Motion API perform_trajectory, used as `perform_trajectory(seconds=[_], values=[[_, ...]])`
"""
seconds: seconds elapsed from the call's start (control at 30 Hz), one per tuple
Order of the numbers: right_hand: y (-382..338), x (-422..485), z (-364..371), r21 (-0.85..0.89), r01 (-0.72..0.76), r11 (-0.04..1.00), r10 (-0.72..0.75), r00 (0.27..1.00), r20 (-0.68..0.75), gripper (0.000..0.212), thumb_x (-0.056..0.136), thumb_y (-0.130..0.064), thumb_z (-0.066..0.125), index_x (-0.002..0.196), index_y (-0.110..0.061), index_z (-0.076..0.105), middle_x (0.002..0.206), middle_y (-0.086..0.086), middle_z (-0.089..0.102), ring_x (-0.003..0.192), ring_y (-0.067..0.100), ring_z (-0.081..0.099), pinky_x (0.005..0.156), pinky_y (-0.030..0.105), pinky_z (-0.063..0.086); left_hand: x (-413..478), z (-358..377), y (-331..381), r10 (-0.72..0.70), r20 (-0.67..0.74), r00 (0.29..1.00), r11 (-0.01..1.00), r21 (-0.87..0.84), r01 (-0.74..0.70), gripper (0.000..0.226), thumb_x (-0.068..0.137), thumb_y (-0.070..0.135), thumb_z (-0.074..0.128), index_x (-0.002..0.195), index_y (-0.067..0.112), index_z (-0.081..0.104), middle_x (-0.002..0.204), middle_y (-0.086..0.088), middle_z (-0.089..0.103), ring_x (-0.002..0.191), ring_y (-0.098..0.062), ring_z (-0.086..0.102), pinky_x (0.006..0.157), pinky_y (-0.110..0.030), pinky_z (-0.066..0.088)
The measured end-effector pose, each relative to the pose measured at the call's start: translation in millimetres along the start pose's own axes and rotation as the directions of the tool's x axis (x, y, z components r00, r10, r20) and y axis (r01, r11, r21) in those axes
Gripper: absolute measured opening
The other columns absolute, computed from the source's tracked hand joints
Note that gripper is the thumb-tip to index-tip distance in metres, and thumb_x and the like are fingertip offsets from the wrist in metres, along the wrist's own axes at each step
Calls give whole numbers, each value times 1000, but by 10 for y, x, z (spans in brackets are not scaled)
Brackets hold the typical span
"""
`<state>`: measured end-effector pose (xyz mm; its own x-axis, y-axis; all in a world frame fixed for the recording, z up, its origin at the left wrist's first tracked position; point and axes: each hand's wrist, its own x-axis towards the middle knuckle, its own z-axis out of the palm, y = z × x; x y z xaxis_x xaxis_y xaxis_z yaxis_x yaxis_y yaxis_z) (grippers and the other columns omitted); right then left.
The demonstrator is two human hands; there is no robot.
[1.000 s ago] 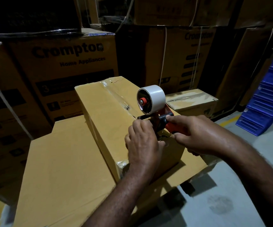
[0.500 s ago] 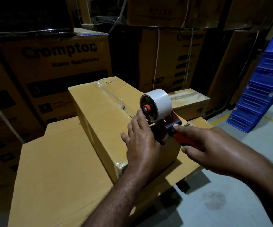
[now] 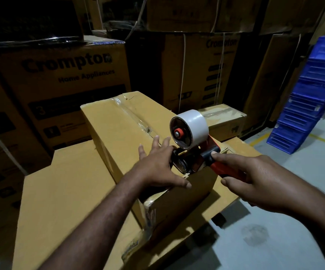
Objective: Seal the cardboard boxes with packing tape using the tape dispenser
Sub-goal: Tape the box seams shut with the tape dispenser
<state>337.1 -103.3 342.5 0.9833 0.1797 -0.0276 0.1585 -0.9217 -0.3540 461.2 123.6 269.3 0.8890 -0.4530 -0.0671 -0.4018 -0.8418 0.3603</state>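
Careful: your tape dispenser point(image 3: 192, 152) is sitting at the near end of the cardboard box's point(image 3: 117, 125) top seam. The tape could well be wandering off that seam or wrinkling if you are tilting the roller or letting the flaps lift. Your right hand point(image 3: 255, 182) is wrapping round the red handle. Your left hand point(image 3: 155, 166), fingers spread, is lying flat on the box top just beside the dispenser's front, so your hands are staying close but apart.
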Motion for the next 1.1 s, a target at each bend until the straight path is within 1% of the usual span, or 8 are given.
perform_trajectory(seconds=[0.17,0.3,0.43,0.57,0.7,0.83,1.03,1.1], values=[[-50,-100,1,7,-31,999,31,999,12,62,95,-45,57,146,-58,23,108,-13,56,66,4,63,55,18,50,93,44,-101,-43,86,995,994,101,34,136,52,91,61,161,32,7,170,-4,-4,156,-27,-6,119,-62,-17],[-51,-195,38,16,-40,999,41,999,-31,63,95,-45,57,147,-58,23,103,-10,59,70,-12,59,57,18,52,110,63,-78,-3,78,997,984,176,-11,128,57,92,53,161,29,13,169,-1,14,154,-15,15,118,-66,-13],[-110,-291,42,23,-43,999,44,997,-68,63,96,-44,55,147,-58,20,95,-16,54,77,-23,52,57,11,45,90,34,-67,21,87,996,973,228,-40,111,70,85,57,159,29,22,168,4,16,154,-14,14,117,-71,-7],[-183,-395,63,1,-15,1000,15,991,-134,62,95,-43,55,146,-57,24,79,-24,45,80,-24,49,61,6,41,51,5,-32,12,23,1000,968,249,-18,110,73,80,58,161,33,13,168,-3,15,152,-22,27,117,-72,-1],[-256,-542,133,44,3,999,4,985,-174,63,92,-41,58,144,-56,26,79,-31,43,86,-32,41,69,3,40,17,-76,-64,76,26,997,958,275,-81,88,83,72,57,158,41,23,168,15,7,155,-16,13,114,-77,3],[-272,-605,236,42,6,999,2,982,-188,63,92,-46,55,143,-62,21,93,-25,52,77,-15,53,64,6,41,27,-73,-110,63,61,996,957,281,-78,86,84,74,52,158,43,23,168,15,5,155,-15,9,113,-78,0],[-156,-769,380,83,-41,996,60,969,-240,72,81,-47,62,133,-76,21,95,-28,65,72,-11,57,64,6,44,39,-67,-78,83,53,995,959,269,-94,90,86,69,54,160,39,14,169,14,1,156,-14,4,113,-77,-3],[-139,-809,485,113,-56,992,83,964,-253,70,79,-45,65,128,-78,26,82,-33,64,74,-12,57,65,8,44,35,-37,-58,152,39,988,951,266,-157,88,87,63,55,160,40,12,168,15,-3,156,-14,-2,113,-77,-6]])
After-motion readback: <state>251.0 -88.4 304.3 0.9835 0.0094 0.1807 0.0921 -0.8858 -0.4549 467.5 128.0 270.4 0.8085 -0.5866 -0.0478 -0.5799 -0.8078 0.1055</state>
